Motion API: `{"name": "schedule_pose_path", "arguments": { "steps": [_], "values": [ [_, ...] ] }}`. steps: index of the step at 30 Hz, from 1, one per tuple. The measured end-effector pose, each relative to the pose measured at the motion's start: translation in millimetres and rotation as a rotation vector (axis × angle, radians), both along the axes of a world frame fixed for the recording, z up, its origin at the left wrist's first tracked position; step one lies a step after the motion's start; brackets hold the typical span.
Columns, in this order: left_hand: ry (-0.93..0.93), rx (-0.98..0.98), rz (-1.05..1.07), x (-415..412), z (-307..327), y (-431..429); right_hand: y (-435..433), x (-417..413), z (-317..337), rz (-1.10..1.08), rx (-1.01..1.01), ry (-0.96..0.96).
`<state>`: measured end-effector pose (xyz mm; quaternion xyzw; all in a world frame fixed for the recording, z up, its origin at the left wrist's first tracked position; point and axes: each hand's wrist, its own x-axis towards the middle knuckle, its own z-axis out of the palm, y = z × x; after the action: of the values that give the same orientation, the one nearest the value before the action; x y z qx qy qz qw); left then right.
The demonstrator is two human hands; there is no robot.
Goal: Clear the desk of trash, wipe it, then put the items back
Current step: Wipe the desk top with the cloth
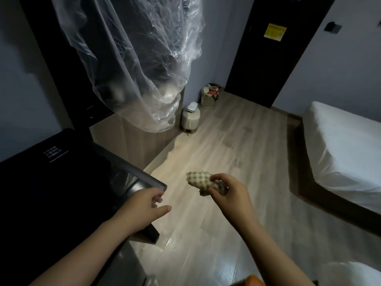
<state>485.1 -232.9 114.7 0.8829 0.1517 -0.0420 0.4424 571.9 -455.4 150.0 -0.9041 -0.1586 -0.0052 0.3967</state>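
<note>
Above the wooden floor (237, 141), I see the right hand (228, 195) gripping a bunched green-checked cloth (200, 179), fingers curled round it. Beside dark furniture (61, 182), the left hand (144, 205) hangs relaxed, holding nothing.

small bedroom — white bed (340, 145), covered hanging clothes (132, 58), door (266, 48)

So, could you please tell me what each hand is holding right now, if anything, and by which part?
The right hand pinches a bunched green-checked cloth at its near end, between thumb and fingers. The left hand holds nothing.
</note>
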Motion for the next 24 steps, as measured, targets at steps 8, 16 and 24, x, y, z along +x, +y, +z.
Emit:
{"name": "schedule_pose_path", "arguments": {
  "steps": [8, 16, 24],
  "values": [
    [0.006, -0.011, 0.098, 113, -3, 49, 58, 126, 0, 0.104, -0.076, -0.001],
    [0.011, 0.065, 0.219, 205, -7, 74, 102, 254, -5, 0.288, -0.065, -0.035],
    [0.063, 0.061, 0.471, 283, -16, 54, 136, 386, -10, 0.623, -0.104, -0.093]
  ]
}}
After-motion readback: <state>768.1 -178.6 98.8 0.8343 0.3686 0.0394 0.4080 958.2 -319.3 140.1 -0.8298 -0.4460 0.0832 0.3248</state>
